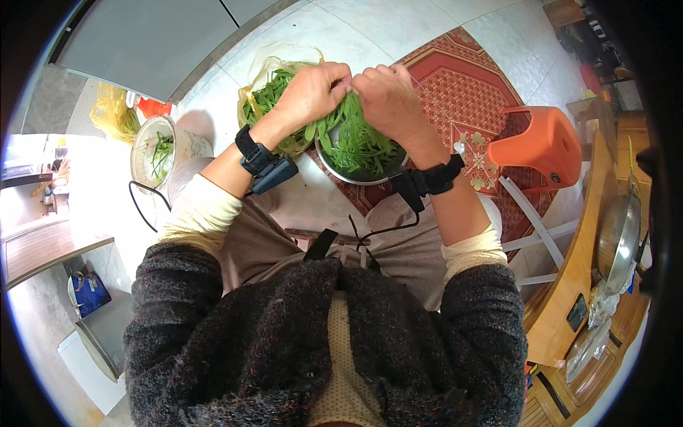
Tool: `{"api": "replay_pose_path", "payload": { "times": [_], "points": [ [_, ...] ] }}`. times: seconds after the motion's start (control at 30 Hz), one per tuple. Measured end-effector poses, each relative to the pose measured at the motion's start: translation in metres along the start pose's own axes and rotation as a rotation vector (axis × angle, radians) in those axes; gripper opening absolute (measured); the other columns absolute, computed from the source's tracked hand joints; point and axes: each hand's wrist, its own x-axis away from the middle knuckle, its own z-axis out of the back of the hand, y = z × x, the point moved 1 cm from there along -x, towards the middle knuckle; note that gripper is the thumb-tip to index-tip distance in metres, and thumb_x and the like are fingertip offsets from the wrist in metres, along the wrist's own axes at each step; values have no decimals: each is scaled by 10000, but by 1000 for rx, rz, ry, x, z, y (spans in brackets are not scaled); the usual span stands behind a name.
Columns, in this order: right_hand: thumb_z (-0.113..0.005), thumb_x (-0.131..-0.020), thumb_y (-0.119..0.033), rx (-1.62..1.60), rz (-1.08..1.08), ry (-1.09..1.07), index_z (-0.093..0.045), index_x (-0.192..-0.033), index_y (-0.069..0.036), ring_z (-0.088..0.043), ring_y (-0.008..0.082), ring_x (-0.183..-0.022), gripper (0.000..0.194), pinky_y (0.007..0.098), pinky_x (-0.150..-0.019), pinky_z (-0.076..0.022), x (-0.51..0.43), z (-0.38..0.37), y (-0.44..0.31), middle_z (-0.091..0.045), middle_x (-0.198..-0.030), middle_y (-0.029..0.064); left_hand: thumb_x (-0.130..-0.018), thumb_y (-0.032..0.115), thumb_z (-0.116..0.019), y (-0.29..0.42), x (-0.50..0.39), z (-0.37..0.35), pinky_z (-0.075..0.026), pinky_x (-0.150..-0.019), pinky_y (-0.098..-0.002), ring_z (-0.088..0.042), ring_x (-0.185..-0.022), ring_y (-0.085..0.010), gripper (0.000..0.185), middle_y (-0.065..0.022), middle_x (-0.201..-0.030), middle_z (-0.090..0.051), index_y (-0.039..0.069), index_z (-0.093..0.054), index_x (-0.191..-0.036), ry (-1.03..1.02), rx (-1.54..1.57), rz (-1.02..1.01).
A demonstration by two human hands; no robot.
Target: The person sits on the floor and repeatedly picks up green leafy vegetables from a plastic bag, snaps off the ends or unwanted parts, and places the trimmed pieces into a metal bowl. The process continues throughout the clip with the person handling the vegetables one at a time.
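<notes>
My left hand [320,91] and my right hand [387,101] meet at the fingertips, pinching a leafy green stem between them. Below them, a round metal bowl [360,182] holds loose green leaves [360,141]. Left of the bowl, partly behind my left hand and wrist, stands a thin yellowish plastic bag [261,74] full of leafy greens [272,88]. Part of the stem is hidden by my fingers. Both wrists wear black straps with small devices.
A bin [140,140] with some green scraps stands at the left, beside a yellow plastic bag [114,115]. An orange plastic stool [549,144] is on the red patterned rug [459,80] at the right. A wooden table [565,288] edges the far right.
</notes>
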Motion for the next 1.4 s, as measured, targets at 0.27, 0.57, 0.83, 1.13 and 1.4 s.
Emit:
{"api": "replay_pose_path", "payload": {
  "times": [0.27, 0.57, 0.83, 1.13, 1.4],
  "points": [
    [-487, -917, -173, -950, -433, -311, -572, -914, -28, -540, 157, -760, 168, 298, -726, -441, 15, -15, 28, -567, -791, 49, -881, 69, -573, -30, 7, 8, -430, -713, -227, -493, -772, -55, 58, 33, -815, -559, 25, -583, -916, -241, 292, 176],
    [-534, -895, -284, -523, -603, -346, -642, -1022, -50, -604, 208, -843, 288, 326, -758, -465, 51, -54, 54, -640, -906, 123, -897, 35, -543, -54, 21, 25, -414, -782, -200, -500, -842, -44, 151, 47, -886, -545, 37, -564, -1047, -331, 563, 279],
    [-557, -888, -280, -1342, -718, -510, -640, -1002, -7, -575, 111, -806, 307, 263, -746, -459, 24, -35, 11, -637, -842, 71, -888, 25, -542, -31, 24, 18, -422, -741, -218, -510, -806, -62, 114, 21, -859, -562, 27, -576, -997, -366, 528, 181],
    [-555, -833, -192, -554, -220, -216, -561, -845, -13, -547, 372, -799, 179, 457, -714, -433, 24, -23, -10, -568, -831, 169, -815, 56, -575, -13, 25, 13, -453, -653, -295, -548, -676, -192, 131, -88, -732, -569, 46, -588, -944, -239, 184, 48],
    [-528, -835, -155, -452, -218, -129, -530, -796, -28, -550, 369, -753, 133, 474, -674, -420, 21, -18, -22, -562, -771, 159, -818, 77, -595, -8, 24, 14, -434, -619, -289, -511, -652, -151, 113, -59, -693, -538, 41, -586, -924, -217, 248, 46]
  ]
}}
